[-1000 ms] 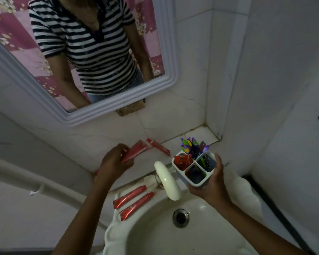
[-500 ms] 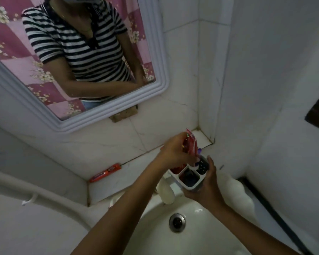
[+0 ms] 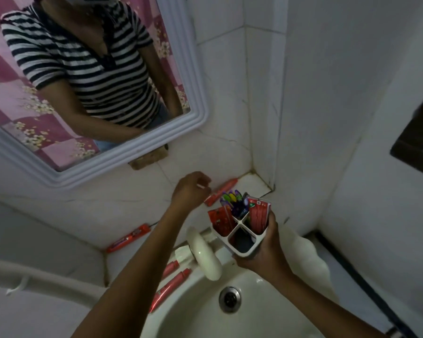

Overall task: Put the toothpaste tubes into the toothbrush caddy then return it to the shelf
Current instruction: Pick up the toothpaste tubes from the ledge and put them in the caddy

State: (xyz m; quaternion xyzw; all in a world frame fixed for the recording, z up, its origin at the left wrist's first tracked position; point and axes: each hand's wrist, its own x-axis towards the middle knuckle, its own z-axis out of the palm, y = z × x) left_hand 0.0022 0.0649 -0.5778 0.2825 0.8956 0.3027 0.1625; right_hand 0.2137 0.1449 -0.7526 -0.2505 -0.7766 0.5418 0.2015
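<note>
My right hand point(image 3: 264, 252) grips the white four-compartment caddy point(image 3: 239, 240) above the sink. Coloured toothbrushes point(image 3: 235, 200) stand in its far compartment. Red toothpaste tubes stand in the left compartment point(image 3: 220, 219) and the right compartment point(image 3: 259, 213). The near compartment looks dark and empty. My left hand point(image 3: 191, 191) hovers over the tiled shelf with fingers loosely curled and nothing in it, just left of a red tube point(image 3: 221, 191) lying against the wall. Another red tube point(image 3: 130, 237) lies at the shelf's left end. Two more red tubes point(image 3: 169, 284) lie on the sink rim, partly hidden by my left arm.
A white tap point(image 3: 204, 254) juts over the basin point(image 3: 205, 313) right under the caddy. The drain point(image 3: 230, 298) is below. A white-framed mirror point(image 3: 122, 157) hangs above the shelf. Tiled walls close the corner on the right. A white pipe point(image 3: 34, 279) runs at left.
My left hand dropped the red tubes into the caddy's right compartment, let go, and moved back left over the shelf. The caddy stays in my right hand.
</note>
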